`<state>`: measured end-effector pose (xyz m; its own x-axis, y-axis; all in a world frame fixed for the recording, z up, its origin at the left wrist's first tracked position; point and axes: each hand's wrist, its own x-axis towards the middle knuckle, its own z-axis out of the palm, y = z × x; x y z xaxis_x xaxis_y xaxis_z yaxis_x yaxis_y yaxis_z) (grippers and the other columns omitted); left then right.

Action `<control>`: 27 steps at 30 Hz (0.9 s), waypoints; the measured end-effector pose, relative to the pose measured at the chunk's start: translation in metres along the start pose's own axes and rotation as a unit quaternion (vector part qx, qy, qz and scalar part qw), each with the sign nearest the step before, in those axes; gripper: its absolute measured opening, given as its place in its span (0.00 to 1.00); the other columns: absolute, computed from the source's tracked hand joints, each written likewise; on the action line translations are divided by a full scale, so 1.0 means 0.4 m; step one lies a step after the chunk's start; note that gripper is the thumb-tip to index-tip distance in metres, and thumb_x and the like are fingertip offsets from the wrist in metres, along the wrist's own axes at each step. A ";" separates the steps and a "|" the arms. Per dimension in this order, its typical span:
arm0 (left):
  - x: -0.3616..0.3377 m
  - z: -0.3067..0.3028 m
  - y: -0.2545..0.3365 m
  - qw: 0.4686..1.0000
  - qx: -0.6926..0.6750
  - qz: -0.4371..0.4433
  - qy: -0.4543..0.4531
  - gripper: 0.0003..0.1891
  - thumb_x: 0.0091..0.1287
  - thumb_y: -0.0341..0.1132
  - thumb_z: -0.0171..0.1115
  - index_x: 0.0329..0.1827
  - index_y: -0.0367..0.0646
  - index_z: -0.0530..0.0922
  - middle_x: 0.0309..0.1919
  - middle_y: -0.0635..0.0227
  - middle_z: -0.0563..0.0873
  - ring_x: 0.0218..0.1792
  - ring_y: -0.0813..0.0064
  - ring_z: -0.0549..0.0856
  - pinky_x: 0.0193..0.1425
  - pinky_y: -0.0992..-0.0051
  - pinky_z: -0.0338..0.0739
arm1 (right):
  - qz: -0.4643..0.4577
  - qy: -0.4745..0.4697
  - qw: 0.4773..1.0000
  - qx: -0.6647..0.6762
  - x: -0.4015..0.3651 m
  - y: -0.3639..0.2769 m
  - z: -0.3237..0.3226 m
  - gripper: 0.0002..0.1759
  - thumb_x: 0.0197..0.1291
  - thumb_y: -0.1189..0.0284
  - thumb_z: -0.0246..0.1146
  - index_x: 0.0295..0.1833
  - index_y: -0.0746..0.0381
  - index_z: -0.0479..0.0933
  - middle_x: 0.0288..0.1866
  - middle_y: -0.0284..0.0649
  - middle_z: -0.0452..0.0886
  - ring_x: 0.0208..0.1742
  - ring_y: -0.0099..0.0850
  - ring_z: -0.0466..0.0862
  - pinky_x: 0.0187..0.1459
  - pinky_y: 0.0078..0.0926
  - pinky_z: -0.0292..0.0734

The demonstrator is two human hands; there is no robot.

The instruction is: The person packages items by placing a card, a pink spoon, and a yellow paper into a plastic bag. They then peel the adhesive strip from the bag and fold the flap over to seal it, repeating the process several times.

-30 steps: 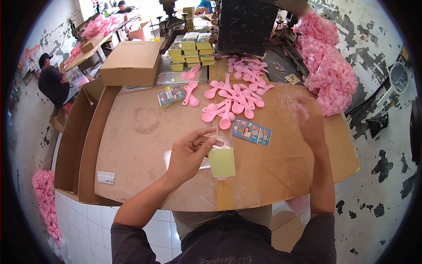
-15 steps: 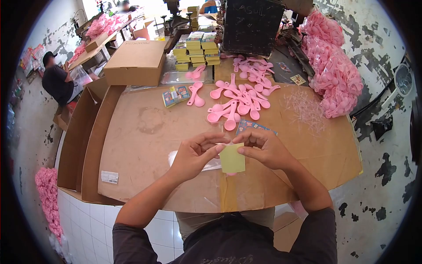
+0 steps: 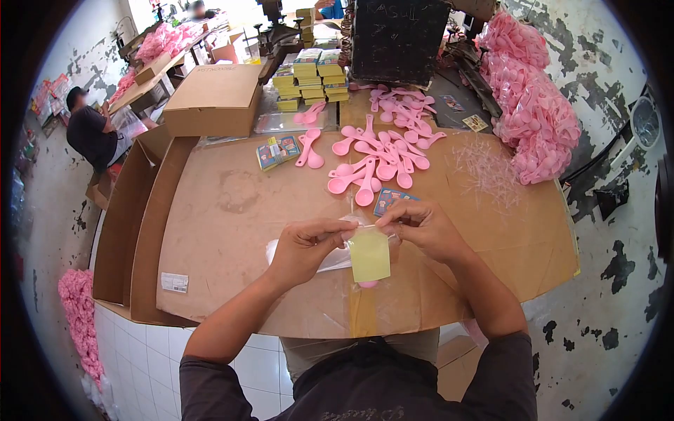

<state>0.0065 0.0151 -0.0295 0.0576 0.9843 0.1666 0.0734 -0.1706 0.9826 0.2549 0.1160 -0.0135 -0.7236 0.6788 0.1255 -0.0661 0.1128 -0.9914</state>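
Both hands pinch the top edge of a small clear plastic bag above the near middle of the table. My left hand (image 3: 306, 247) grips its left corner and my right hand (image 3: 427, 230) its right corner, fingertips pressed together. Inside the bag hangs a pale yellow card (image 3: 370, 258), with the pink end of a measuring spoon (image 3: 368, 284) showing below it. Under my left hand lie flat clear plastic bags (image 3: 333, 262). Just beyond my right fingers are blue printed cards (image 3: 393, 201), and farther off a heap of pink measuring spoons (image 3: 385, 156).
A banded card stack (image 3: 279, 153) and a closed carton (image 3: 214, 98) are on the left. Behind stand yellow-edged card stacks (image 3: 309, 74) and a black metal box (image 3: 399, 43). Clear plastic strips (image 3: 484, 168) and bagged pink spoons (image 3: 537, 105) lie right. Another person (image 3: 95, 133) sits far left.
The yellow card has dropped slightly below my fingers. My right thumb has left the card's edge, and both hands now hold the bag's top edge stretched between them.
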 end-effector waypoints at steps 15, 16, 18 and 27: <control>0.004 0.003 0.008 0.996 -0.047 -0.076 -0.022 0.11 0.76 0.30 0.66 0.56 0.35 0.88 0.47 0.65 0.92 0.45 0.79 0.88 0.50 0.76 0.85 | 0.013 -0.031 0.997 -0.067 -0.003 -0.011 -0.010 0.09 0.69 0.75 0.70 0.51 0.66 0.88 0.43 0.32 0.84 0.42 0.19 0.78 0.42 0.21 0.72; 0.005 0.003 0.005 0.995 -0.047 -0.080 -0.022 0.11 0.76 0.29 0.67 0.57 0.35 0.88 0.48 0.65 0.92 0.45 0.80 0.88 0.50 0.77 0.85 | 0.014 -0.030 0.997 -0.064 -0.002 -0.007 -0.011 0.08 0.69 0.75 0.70 0.50 0.66 0.88 0.43 0.32 0.84 0.42 0.19 0.78 0.42 0.21 0.71; 0.009 0.001 -0.003 0.995 -0.047 -0.087 -0.021 0.12 0.74 0.28 0.68 0.57 0.35 0.88 0.48 0.65 0.92 0.45 0.81 0.88 0.49 0.78 0.85 | -0.006 -0.046 0.993 -0.109 -0.001 0.009 -0.022 0.10 0.70 0.75 0.69 0.54 0.66 0.87 0.44 0.32 0.84 0.44 0.19 0.79 0.44 0.21 0.73; 0.007 -0.014 0.011 0.999 -0.002 -0.032 0.006 0.15 0.75 0.28 0.67 0.62 0.34 0.84 0.51 0.64 0.91 0.47 0.79 0.88 0.52 0.76 0.86 | 0.047 -0.075 0.995 -0.044 -0.013 0.007 0.015 0.19 0.72 0.78 0.66 0.66 0.69 0.77 0.49 0.37 0.87 0.52 0.22 0.85 0.54 0.24 0.81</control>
<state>0.0013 0.0173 -0.0243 0.0411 0.9936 0.1050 0.0719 -0.1077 0.9916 0.2544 0.1086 -0.0171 -0.8181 0.5747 0.0197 0.0614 0.1213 -0.9907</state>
